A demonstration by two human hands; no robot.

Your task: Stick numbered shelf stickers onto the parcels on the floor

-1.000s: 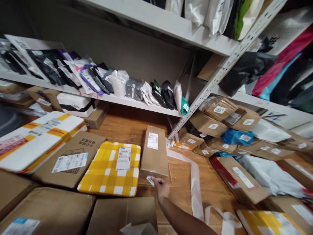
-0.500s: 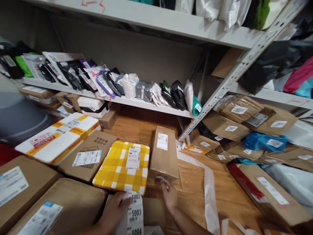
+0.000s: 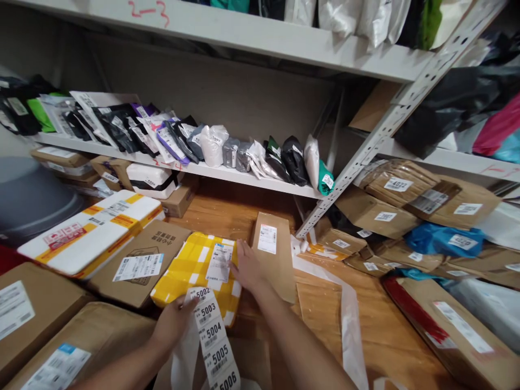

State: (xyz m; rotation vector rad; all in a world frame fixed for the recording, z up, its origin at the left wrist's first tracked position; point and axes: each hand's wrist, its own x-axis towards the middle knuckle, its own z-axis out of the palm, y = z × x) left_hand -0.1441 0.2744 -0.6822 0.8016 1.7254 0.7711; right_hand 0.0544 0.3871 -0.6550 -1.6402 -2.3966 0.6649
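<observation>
The left hand [image 3: 173, 320] pinches the top of a strip of numbered stickers [image 3: 211, 336], its fingers [image 3: 187, 304] closed on the strip's far end where the label reading 5002 sits; the strip's long axis runs from there toward the near right, down through 5003, 5004, 5005 and 5006 to the bottom edge of the view. The right hand [image 3: 246, 266] lies flat and unclenched, grasping nothing, its fingers [image 3: 240, 250] spread over the right edge of the yellow-and-white checked parcel [image 3: 190, 271] and pointing away toward the shelf, just beside the parcel's white shipping label [image 3: 219, 262]. That parcel lies directly beyond the top of the sticker strip, so the 5002 label is just near of it, almost touching its near edge, and the left hand is the nearer hand to the stickers while the right is the one on the parcel. Immediately right of the right hand lies a long brown cardboard box [image 3: 273, 254], its long axis running near to far on the wooden floor [image 3: 377, 319].
</observation>
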